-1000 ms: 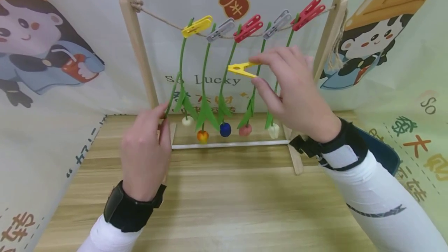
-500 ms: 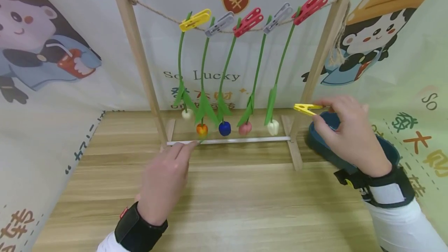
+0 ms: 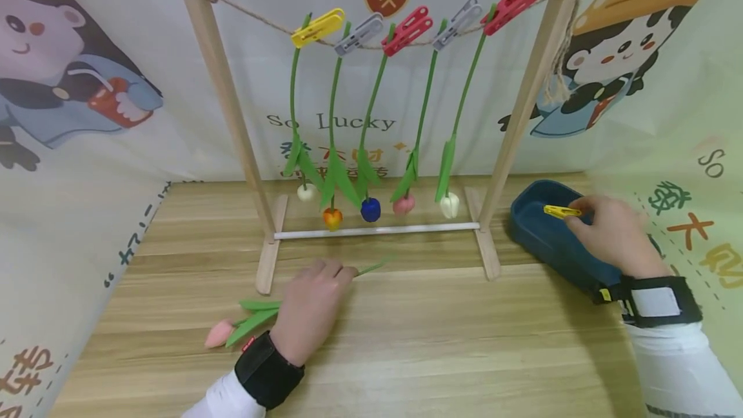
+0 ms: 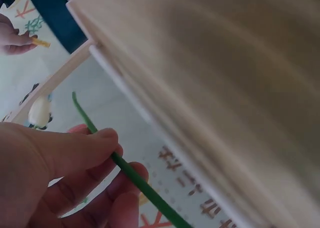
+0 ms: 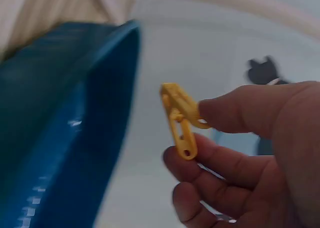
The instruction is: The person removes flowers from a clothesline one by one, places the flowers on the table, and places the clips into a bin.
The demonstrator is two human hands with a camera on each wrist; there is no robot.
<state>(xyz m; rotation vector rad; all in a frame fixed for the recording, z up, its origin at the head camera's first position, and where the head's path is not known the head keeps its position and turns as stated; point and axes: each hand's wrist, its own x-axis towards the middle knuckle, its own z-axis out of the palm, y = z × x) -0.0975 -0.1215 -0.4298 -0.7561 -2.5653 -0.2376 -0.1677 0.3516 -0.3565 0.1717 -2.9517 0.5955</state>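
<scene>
A yellow peg (image 3: pixel 562 212) is pinched between thumb and fingertips of the right hand (image 3: pixel 612 237), held just over the open blue tray (image 3: pixel 542 240) near the table's right edge; the wrist view shows the grip taken at the peg's rear end, with the front end left free. For a clean set-down, the peg is best kept well inside the tray's rim and lowered close to the floor of the tray before the pinch is eased. The left hand (image 3: pixel 310 305) is closed on the thin green stem (image 4: pixel 131 175) of a pink tulip (image 3: pixel 219 334), which lies flat on the table in front of the rack (image 3: pixel 232 115), bloom toward the left edge. The stem is slender and looks bendable, so it is best gripped lightly. Open wood is left across the table's near edge; behind, the rack's feet and white crossbar (image 3: pixel 377 231), with five hanging flowers just above it, limit room for forward movement.
</scene>
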